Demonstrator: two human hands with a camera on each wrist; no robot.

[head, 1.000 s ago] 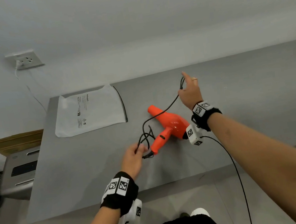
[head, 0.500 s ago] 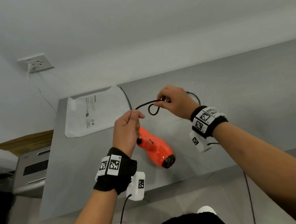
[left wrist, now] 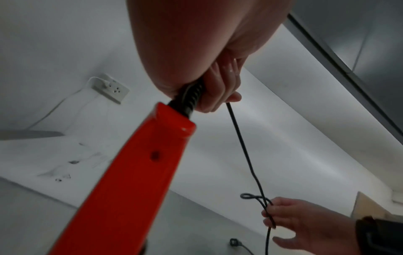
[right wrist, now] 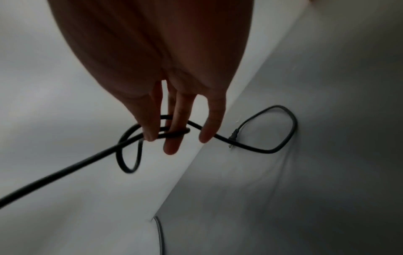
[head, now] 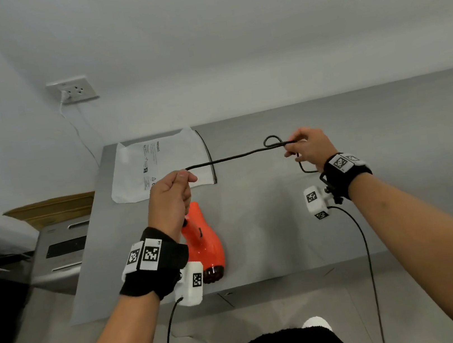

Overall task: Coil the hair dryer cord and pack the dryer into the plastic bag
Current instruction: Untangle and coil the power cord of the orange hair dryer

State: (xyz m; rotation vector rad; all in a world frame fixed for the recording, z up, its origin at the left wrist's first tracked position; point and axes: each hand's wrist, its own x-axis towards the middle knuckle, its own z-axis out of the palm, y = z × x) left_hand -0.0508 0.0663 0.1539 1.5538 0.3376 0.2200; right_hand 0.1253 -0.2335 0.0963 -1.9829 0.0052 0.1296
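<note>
An orange hair dryer [head: 205, 243] hangs above the grey table [head: 285, 221], nozzle toward me. My left hand [head: 174, 193] grips the black cord [head: 235, 157] at its ribbed collar [left wrist: 189, 96] by the handle end [left wrist: 172, 129]. The cord runs taut to the right, where my right hand [head: 308, 146] pinches it with a small loop [head: 272, 141] beside the fingers [right wrist: 174, 136]. Past that hand the cord trails in a wide bend [right wrist: 281, 131] to the plug [right wrist: 234, 135] on the table. The white plastic bag [head: 159, 163] lies flat at the table's far left.
A wall socket [head: 75, 89] with a white charger cable sits on the white wall behind the table. A cardboard box [head: 51, 209] and a grey appliance [head: 61, 254] stand left of the table. Thin black sensor cables [head: 364, 253] hang from both wrists.
My hands have moved apart, right hand going right, and the cord between them has drawn straight. The loop by the right hand has shrunk. The dryer still hangs from my left hand.
</note>
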